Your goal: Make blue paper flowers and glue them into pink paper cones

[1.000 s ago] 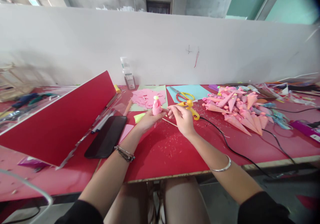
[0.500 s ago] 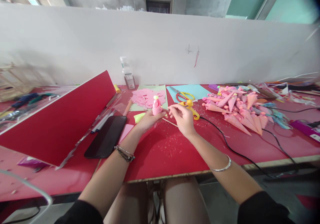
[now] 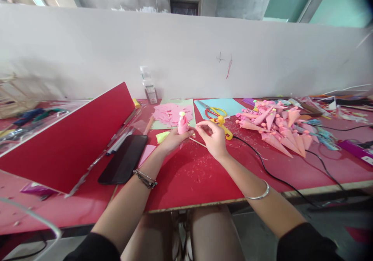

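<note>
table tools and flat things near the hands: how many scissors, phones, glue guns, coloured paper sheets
scissors: 1
phone: 1
glue gun: 1
paper sheets: 2, one green sheet, one blue sheet
Total: 5
The left hand holds a small pink cone; the right hand pinches beside it.

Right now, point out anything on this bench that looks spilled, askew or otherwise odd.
Pale scraps are strewn over the red table in front of the hands. A red board lies slanted across the table's left side. The pink cones are heaped untidily. The left hand holds a small pink piece upright; nothing looks damaged.
</note>
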A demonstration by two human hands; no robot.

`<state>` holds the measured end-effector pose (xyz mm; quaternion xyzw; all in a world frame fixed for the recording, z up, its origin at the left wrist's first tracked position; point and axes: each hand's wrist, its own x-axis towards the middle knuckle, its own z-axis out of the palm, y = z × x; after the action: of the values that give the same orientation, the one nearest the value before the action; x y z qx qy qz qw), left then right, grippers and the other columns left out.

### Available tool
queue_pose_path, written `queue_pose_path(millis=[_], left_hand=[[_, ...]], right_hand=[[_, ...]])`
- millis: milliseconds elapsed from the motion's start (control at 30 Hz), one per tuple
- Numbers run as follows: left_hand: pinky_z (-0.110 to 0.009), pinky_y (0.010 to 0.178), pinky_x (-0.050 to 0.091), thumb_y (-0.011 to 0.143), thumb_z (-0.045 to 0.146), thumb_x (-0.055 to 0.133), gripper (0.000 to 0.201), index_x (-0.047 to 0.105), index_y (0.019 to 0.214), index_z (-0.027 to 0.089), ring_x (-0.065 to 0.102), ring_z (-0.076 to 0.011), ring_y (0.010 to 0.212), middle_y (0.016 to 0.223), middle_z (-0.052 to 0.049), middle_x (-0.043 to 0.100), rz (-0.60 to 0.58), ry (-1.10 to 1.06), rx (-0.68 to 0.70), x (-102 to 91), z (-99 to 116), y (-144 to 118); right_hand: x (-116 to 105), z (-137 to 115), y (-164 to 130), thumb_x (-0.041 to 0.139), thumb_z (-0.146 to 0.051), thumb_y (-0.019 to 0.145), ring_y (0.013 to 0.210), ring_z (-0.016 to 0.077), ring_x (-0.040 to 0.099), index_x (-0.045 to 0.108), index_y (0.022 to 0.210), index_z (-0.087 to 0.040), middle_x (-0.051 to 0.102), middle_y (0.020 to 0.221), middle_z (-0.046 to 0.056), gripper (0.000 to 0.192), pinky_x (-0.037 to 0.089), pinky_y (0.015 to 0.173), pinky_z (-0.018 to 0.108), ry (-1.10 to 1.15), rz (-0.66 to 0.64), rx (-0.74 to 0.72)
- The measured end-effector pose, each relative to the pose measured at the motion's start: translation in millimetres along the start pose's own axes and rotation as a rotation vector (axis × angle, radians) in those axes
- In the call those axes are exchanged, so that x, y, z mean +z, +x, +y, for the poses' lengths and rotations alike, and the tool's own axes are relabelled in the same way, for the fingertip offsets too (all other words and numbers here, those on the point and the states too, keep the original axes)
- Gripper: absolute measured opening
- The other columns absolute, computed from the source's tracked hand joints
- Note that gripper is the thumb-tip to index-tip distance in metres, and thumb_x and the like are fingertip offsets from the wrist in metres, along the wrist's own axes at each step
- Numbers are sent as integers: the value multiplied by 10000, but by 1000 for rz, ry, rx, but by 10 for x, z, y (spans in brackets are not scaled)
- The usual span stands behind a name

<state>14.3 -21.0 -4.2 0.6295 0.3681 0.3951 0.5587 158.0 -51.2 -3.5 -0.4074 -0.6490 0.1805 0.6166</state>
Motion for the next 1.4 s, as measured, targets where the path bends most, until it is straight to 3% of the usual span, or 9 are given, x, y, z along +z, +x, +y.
queue_pose_path(millis=[167,367,533,700,833,933,1067,1267,1400], left_hand=[[-218,525,271,678,337,627,312,613,903,121,352,-60,524,595,29,461,8,-11,-19,2,5,0],[-219,533,294,682,352,623,300,611,878,124,388,-69,544,659,-2,529,-13,-5,-1,-7,-20,13],[-217,536,304,697,338,616,276,611,874,126,403,-70,544,648,3,535,-14,-9,-11,-2,-19,14],[-234,593,349,695,316,617,321,612,950,120,490,-109,654,777,-44,595,-28,-8,7,1,-18,8],[-257,604,375,683,316,619,323,622,933,112,526,-152,697,735,-57,605,-8,-1,5,3,-14,-2],[-264,610,381,674,307,624,331,623,937,107,531,-163,705,717,-58,606,-5,8,-1,5,-3,-3],[-258,614,378,674,298,624,325,623,942,114,528,-151,695,713,-51,611,-1,3,0,9,-1,1],[-247,594,363,688,310,615,294,627,917,126,509,-132,661,704,-37,592,-5,7,14,10,1,-12],[-234,557,334,702,319,605,277,627,918,147,444,-92,567,630,1,534,-15,42,1,-3,10,-18]], right_hand=[[10,19,-2,476,-256,805,747,139,619,598,867,-202,638,844,35,147,503,697,272,69,-14,35],[9,-2,-9,502,-297,790,590,118,583,598,780,-192,612,670,9,142,490,594,248,46,-29,43],[18,0,-7,521,-252,767,682,132,601,588,800,-194,625,760,21,94,495,640,251,21,-35,38],[14,16,-7,449,-289,820,684,138,615,591,850,-197,631,791,36,172,498,665,277,86,-50,52],[9,-9,-4,522,-279,771,641,127,575,579,748,-198,610,700,10,102,479,627,260,-18,-11,4],[13,-7,-2,526,-245,758,669,127,577,580,773,-199,611,726,9,72,480,642,261,-40,0,-5],[10,8,-3,462,-273,807,707,138,607,591,846,-206,628,819,32,150,491,669,275,39,-38,30],[3,-10,-4,528,-281,772,592,118,555,577,724,-190,590,649,-1,114,462,586,243,-27,-15,-10],[10,1,-1,517,-239,772,703,131,585,578,799,-196,609,769,16,79,476,670,259,-14,6,-10]])
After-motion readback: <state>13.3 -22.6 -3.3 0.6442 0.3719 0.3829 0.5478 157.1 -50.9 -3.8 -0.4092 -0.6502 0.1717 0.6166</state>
